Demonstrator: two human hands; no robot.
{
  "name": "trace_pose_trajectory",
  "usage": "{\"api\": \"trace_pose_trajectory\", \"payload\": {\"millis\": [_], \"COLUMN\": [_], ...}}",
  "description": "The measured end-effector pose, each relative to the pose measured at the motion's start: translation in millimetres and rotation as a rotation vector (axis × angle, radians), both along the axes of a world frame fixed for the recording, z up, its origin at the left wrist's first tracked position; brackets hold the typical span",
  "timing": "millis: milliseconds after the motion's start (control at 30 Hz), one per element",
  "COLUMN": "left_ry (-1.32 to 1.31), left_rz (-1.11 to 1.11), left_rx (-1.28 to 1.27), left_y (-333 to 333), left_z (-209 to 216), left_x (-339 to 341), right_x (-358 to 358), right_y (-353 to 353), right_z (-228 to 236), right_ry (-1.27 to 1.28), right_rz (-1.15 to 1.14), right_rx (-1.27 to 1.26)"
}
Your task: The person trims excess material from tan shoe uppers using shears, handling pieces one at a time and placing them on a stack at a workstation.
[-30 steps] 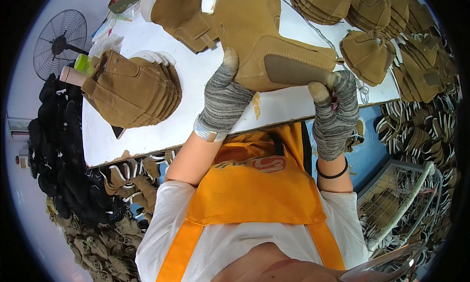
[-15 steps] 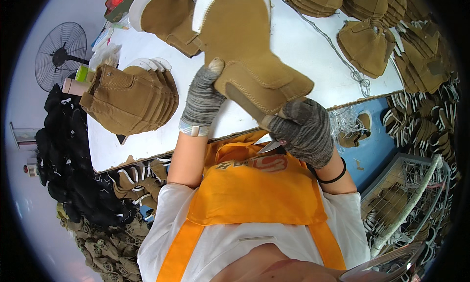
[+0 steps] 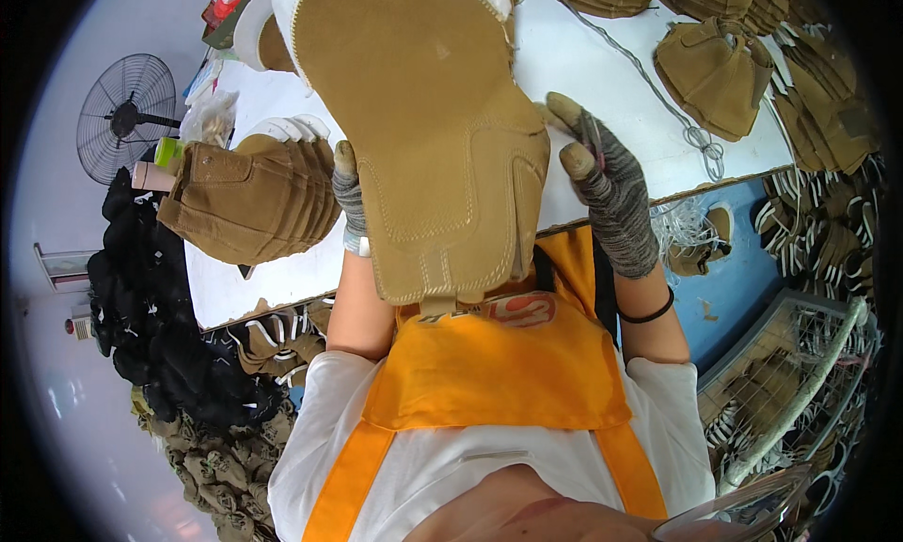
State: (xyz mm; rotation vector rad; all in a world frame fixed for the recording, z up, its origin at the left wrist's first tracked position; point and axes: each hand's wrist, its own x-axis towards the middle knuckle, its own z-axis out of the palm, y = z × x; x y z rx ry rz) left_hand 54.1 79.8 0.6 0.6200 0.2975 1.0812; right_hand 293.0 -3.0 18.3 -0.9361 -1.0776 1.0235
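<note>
A large brown shoe upper with pale stitching and a white edge is held up in front of me, over the table's near edge. My left hand, in a grey striped glove, grips its left side; most of those fingers are hidden behind it. Just off the upper's right side is my right hand, also gloved, its thumb and forefinger spread. A thin sliver of the scissors shows between these fingers; the rest of them is hidden in the hand.
On the white table a stack of brown uppers stands at left. More piles lie at far right beside a grey cord. A wire basket stands low at right; a fan is at far left.
The upper has come closer and turned more upright. My right hand has let go of its lower edge and moved up and right. The scissor blades that showed below it are out of sight.
</note>
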Motion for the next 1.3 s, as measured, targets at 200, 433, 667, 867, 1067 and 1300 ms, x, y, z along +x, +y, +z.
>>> {"api": "trace_pose_trajectory", "payload": {"millis": [200,433,667,867,1067,1300], "left_ry": [-0.015,-0.013,-0.005,0.040,0.224,0.567], "left_rz": [0.008,0.029,0.058,0.105,0.197,0.162], "left_rx": [-0.003,0.012,0.018,0.073,0.213,0.268], "left_y": [-5.5,-8.6,-19.7,-19.9,-8.7,11.2], "left_z": [4.2,13.3,24.5,30.7,35.7,7.8], "left_x": [4.9,11.1,18.7,24.2,28.0,2.1], "right_x": [-7.8,-7.8,-9.8,-13.2,-5.8,-14.1], "right_y": [-0.7,-8.5,-13.6,-10.2,-5.7,-6.3], "right_z": [5.5,19.0,22.4,18.9,-0.9,-3.9], "right_ry": [0.202,0.171,0.120,0.112,0.219,0.126], "right_rz": [0.161,0.103,0.080,0.054,0.043,-0.014], "right_rx": [-0.004,-0.025,-0.044,-0.055,-0.202,-0.248]}}
